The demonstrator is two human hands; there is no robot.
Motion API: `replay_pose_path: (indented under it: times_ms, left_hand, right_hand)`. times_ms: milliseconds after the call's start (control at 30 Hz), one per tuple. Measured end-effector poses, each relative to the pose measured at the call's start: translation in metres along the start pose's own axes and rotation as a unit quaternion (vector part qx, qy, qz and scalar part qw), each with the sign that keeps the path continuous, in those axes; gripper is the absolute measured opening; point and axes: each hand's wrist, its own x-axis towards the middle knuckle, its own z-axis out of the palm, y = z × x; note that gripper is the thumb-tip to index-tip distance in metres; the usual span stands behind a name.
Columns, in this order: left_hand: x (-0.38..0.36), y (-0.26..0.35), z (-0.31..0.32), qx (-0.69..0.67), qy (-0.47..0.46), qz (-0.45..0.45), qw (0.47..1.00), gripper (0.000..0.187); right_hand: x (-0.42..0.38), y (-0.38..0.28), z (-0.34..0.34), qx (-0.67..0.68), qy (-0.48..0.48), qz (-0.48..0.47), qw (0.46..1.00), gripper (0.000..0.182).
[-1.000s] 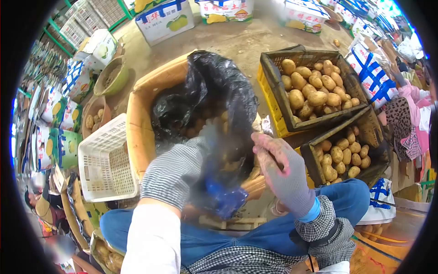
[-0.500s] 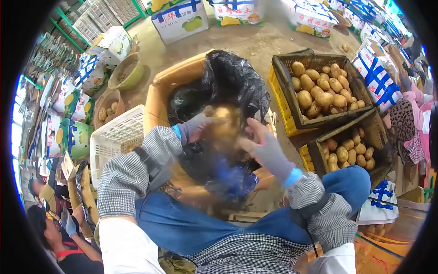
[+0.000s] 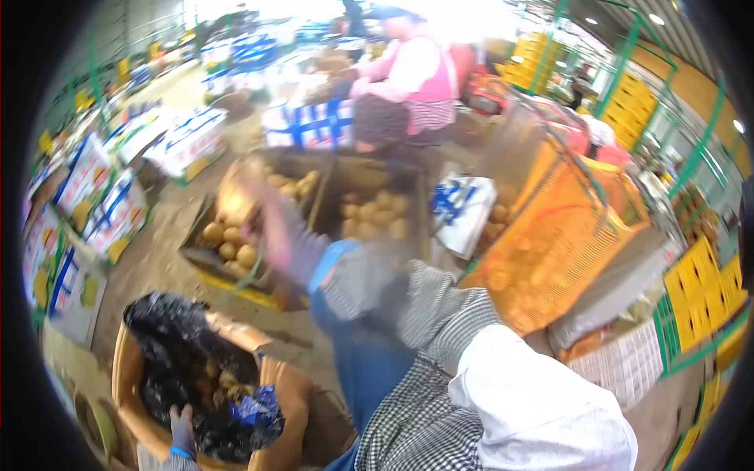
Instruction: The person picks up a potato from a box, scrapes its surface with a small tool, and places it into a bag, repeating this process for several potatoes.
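Note:
My right hand [image 3: 284,235], in a grey glove and smeared by motion, reaches out over the left dark crate [image 3: 196,255] of potatoes. A blurred golden potato [image 3: 238,196] is in its fingers. At lower left my left hand [image 3: 182,433], also gloved, is at the near side of the cardboard box [image 3: 126,369], its fingers apart and nothing seen in them. A black plastic liner [image 3: 161,314] covers the inside of the box. Several potatoes [image 3: 208,381] and a blue plastic piece [image 3: 258,407] lie inside it.
Another crate [image 3: 334,196] of potatoes adjoins on the right. Beyond it are a white bag [image 3: 465,216] with blue tape and an orange mesh sack [image 3: 550,243]. A person in pink [image 3: 420,71] sits behind a taped carton [image 3: 306,125]. More cartons [image 3: 118,212] stand left.
The view has swung right. My hands were together over the lined box around a blurred potato; now my right hand is out over the crate, while my left stays by the box.

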Motion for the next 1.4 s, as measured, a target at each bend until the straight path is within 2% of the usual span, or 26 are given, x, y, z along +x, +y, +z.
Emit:
replay_pose_path:
  times_ms: [33,100,167,200,267,300,333,367,400,433,500,600,633,667,700,733,767,833,900,967,1033,1067,1167,1267,1300,1400]
  left_hand:
    - [-0.013,0.019,0.012,0.125,0.024,-0.045,0.991,0.051]
    - [0.001,0.01,0.014,0.085,-0.004,-0.048,0.995,0.043]
    - [-0.007,0.012,0.021,0.081,-0.024,-0.023,0.996,0.043]
    - [-0.026,0.034,0.037,0.028,-0.038,-0.027,0.999,0.039]
    - [-0.047,0.056,0.056,0.047,-0.077,0.029,0.996,0.039]
    - [-0.027,0.023,0.05,0.072,-0.091,0.093,0.989,0.044]
    - [-0.053,0.059,0.066,0.34,-0.053,0.185,0.921,0.049]
    - [-0.053,0.058,0.072,0.468,-0.066,0.239,0.848,0.054]
    - [-0.082,0.088,0.092,0.48,-0.112,0.231,0.839,0.05]
    - [-0.069,0.051,0.092,0.518,-0.144,0.252,0.805,0.051]
    - [-0.084,0.062,0.108,0.56,-0.301,0.085,0.767,0.052]
    - [-0.092,0.072,0.106,0.594,-0.381,-0.201,0.679,0.053]
    - [-0.085,0.066,0.092,0.593,-0.415,-0.247,0.644,0.063]
    - [-0.081,0.06,0.079,0.591,-0.405,-0.251,0.651,0.055]
    - [-0.093,0.088,0.074,0.59,-0.395,-0.257,0.656,0.049]
    - [-0.092,0.091,0.07,0.621,-0.356,-0.227,0.66,0.046]
    - [-0.096,0.118,0.069,0.571,-0.333,-0.263,0.703,0.043]
    - [-0.091,0.121,0.064,0.622,-0.222,-0.107,0.744,0.039]
    - [-0.048,0.08,0.063,0.501,-0.016,0.023,0.865,0.035]
    - [-0.02,0.063,0.077,0.356,0.031,-0.085,0.93,0.035]
    - [0.018,-0.004,0.088,0.421,-0.134,-0.075,0.894,0.038]
    - [0.028,-0.026,0.098,0.448,-0.178,-0.088,0.872,0.038]
    - [0.028,-0.056,0.118,0.468,-0.2,-0.129,0.851,0.038]
    - [0.023,-0.055,0.111,0.403,-0.206,-0.149,0.879,0.039]
    - [0.023,-0.053,0.106,0.364,-0.203,-0.156,0.896,0.039]
    - [0.015,-0.039,0.088,0.142,-0.169,-0.192,0.956,0.04]
  right_hand:
    - [0.003,-0.036,-0.028,-0.041,-0.019,-0.159,0.986,0.023]
    - [-0.003,-0.129,-0.08,0.061,0.011,-0.241,0.969,0.023]
    - [-0.024,-0.208,-0.135,0.054,0.079,-0.332,0.938,0.024]
    - [-0.035,-0.239,-0.162,0.036,0.117,-0.36,0.925,0.024]
    - [-0.05,-0.275,-0.206,-0.028,0.18,-0.375,0.909,0.026]
    - [-0.054,-0.285,-0.221,-0.058,0.198,-0.368,0.907,0.026]
    - [-0.052,-0.286,-0.239,-0.092,0.223,-0.352,0.904,0.027]
    - [-0.046,-0.28,-0.245,-0.118,0.235,-0.337,0.904,0.028]
    - [-0.037,-0.269,-0.247,-0.138,0.239,-0.323,0.905,0.029]
    - [-0.026,-0.255,-0.244,-0.153,0.238,-0.311,0.907,0.03]
    - [-0.003,-0.222,-0.224,-0.174,0.205,-0.294,0.917,0.031]
    - [0.028,-0.164,-0.177,-0.198,0.114,-0.267,0.936,0.034]
    - [0.037,-0.143,-0.16,-0.205,0.076,-0.255,0.942,0.035]
    - [0.043,-0.121,-0.141,-0.209,0.039,-0.243,0.946,0.036]
    - [0.05,-0.099,-0.123,-0.211,-0.002,-0.231,0.95,0.037]
    - [0.055,-0.075,-0.106,-0.211,-0.045,-0.218,0.952,0.038]
    - [0.059,-0.054,-0.09,-0.21,-0.085,-0.204,0.952,0.039]
    - [0.058,-0.005,-0.057,-0.205,-0.172,-0.17,0.948,0.041]
    - [0.058,0.047,-0.032,-0.202,-0.229,-0.132,0.943,0.043]
    - [0.049,0.087,-0.02,-0.22,-0.226,-0.109,0.943,0.042]
    - [0.045,0.096,-0.014,-0.22,-0.173,0.027,0.96,0.042]
    - [0.041,0.095,-0.014,-0.22,-0.14,0.091,0.961,0.042]
    - [0.041,0.092,-0.011,-0.211,-0.116,0.098,0.966,0.044]
    - [0.028,0.093,-0.005,-0.24,-0.13,0.055,0.96,0.042]
    - [0.025,0.094,-0.003,-0.264,-0.129,0.028,0.955,0.042]
    - [0.021,0.086,-0.004,-0.26,-0.148,0.092,0.95,0.04]
